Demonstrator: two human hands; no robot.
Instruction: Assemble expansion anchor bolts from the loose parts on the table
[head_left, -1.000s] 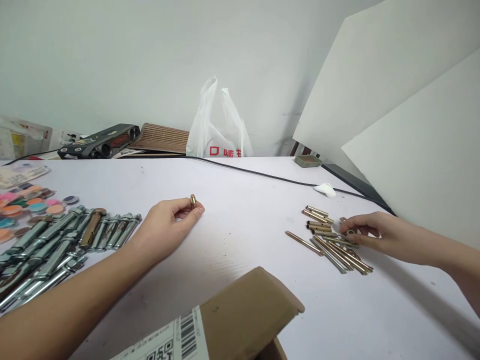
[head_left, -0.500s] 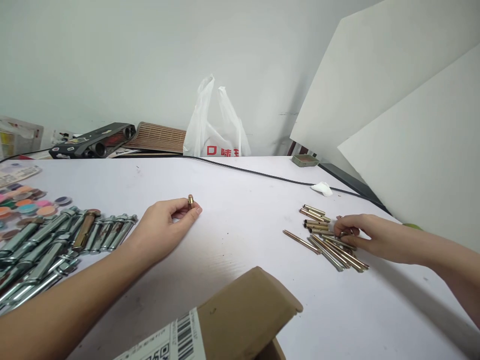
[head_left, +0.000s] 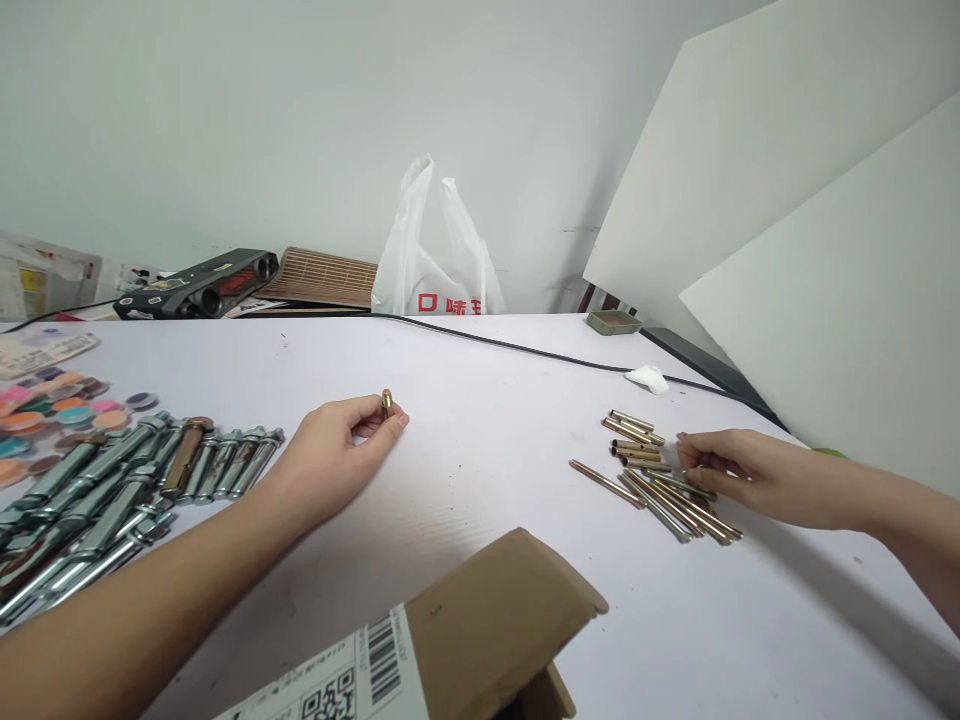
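Observation:
My left hand [head_left: 349, 447] rests over the white table, its thumb and fingers pinched on a small gold-coloured metal rod [head_left: 387, 402]. The rod's thicker end points up; its lower part is hidden by the fingers. Over on the right, my right hand [head_left: 739, 475] hovers at the edge of a pile of metal parts, thumb and index finger apart, with nothing visible between them. Several short gold-coloured sleeves [head_left: 637, 448] lie just left of its fingertips. Several longer thin rods [head_left: 679, 508] lie below them, one set apart to the left.
Assembled expansion bolts [head_left: 112, 490] are heaped at the left beside coloured discs [head_left: 75, 415]. An open cardboard box [head_left: 502, 620] stands at the near edge. A black cable [head_left: 510, 345] crosses the back, near a plastic bag [head_left: 439, 260], a small green tray [head_left: 613, 322] and crumpled white tissue [head_left: 646, 379].
My right hand has drawn slightly right, its thumb and index finger further apart, off the sleeves. The left hand keeps its pinch. The whole view has shifted slightly.

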